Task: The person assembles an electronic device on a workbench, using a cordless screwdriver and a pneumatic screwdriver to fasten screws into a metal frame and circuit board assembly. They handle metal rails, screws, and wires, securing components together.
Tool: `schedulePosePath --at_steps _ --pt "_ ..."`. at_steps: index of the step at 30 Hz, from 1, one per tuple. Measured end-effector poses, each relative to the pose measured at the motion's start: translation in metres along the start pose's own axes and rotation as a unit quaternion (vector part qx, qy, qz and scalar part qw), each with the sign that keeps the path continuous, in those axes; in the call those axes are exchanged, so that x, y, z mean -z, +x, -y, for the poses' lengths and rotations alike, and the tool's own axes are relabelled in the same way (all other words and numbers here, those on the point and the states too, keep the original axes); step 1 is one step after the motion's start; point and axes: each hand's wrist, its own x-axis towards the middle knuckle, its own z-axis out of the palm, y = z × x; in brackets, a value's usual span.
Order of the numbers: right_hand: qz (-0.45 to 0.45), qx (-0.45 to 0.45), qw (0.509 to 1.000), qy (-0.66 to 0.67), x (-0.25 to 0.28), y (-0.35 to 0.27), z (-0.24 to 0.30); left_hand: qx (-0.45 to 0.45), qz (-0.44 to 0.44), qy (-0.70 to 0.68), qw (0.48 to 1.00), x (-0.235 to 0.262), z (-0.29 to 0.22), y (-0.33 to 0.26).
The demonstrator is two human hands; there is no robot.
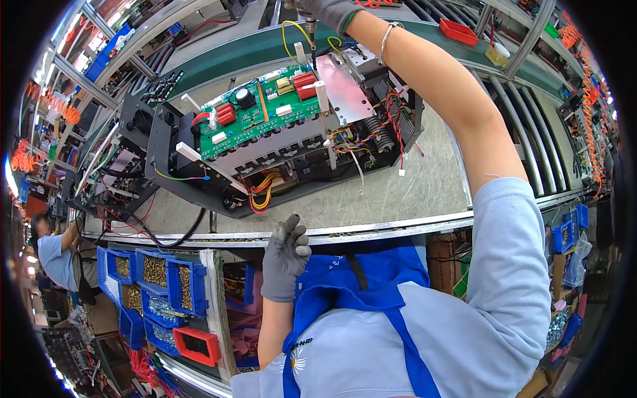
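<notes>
My right hand [330,13], in a grey glove, grips a power screwdriver [310,28] at the top edge; most of the tool's body is out of the picture. Its bit points down to where the green circuit board [255,109] meets a shiny metal plate [345,93]. Both sit in an open black metal chassis [179,166] with bundles of coloured wires [388,109]. My left hand [285,259], also gloved, is at the bench's front edge. Its fingers are curled together; whatever they hold, if anything, is hidden.
Blue bins [156,270] of screws and a red bin [197,346] stand below the bench at left. Another chassis with loose cables [113,172] is left of mine. Metal rollers [531,126] lie at right. A co-worker [56,255] stands far left.
</notes>
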Motion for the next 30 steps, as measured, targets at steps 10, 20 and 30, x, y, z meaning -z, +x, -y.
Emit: schedulePosePath --at_steps 10,20,30 --pt "0.038 -0.005 0.999 -0.035 -0.011 -0.008 -0.002 -0.044 0.002 0.016 0.999 0.012 0.005 -0.018" --pt "0.109 0.033 0.993 -0.035 0.069 0.038 0.049 -0.126 -0.030 0.012 0.992 0.032 -0.008 -0.063" --pt "0.267 -0.308 0.881 -0.240 0.375 0.011 -0.116 -0.120 -0.051 -0.016 0.991 0.079 0.017 -0.063"
